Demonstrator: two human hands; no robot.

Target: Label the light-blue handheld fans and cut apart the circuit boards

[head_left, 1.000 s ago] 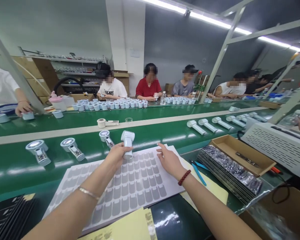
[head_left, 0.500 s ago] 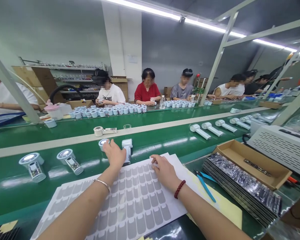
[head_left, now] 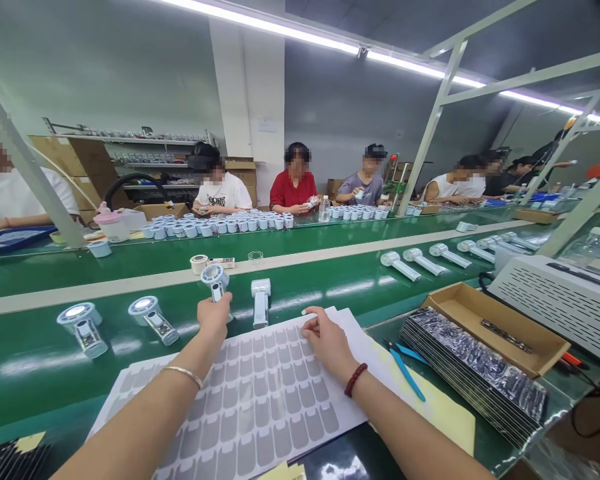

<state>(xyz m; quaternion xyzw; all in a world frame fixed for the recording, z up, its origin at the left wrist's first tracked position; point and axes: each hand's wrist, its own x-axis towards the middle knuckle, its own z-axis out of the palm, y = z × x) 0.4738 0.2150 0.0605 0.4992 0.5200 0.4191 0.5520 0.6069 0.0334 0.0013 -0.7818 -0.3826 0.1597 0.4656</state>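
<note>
My left hand [head_left: 214, 313] is closed around the handle of a pale blue device with a round head [head_left: 215, 277], its head pointing away from me. Just to the right, another such device [head_left: 261, 300] lies on the green belt. My right hand [head_left: 327, 337] rests at the upper right of a white sheet of grey stickers [head_left: 260, 407]. Its thumb and forefinger are curled together at the sheet's edge; whatever is between them is too small to make out. Two more devices lie to the left, the nearer one [head_left: 153, 317] with its circuit board exposed.
Several pale devices [head_left: 415, 260] lie along the belt at right. Nearby are blue-handled cutters [head_left: 407, 373], a stack of dark strips [head_left: 475, 373], a cardboard tray [head_left: 510, 333] and a grey vented box [head_left: 560, 287]. Co-workers sit across the belt behind many round parts [head_left: 220, 225].
My left hand has closed on the device and drawn back slightly toward me, tilting its head up. The right hand stays at the sheet's edge. The view has shifted slightly.
</note>
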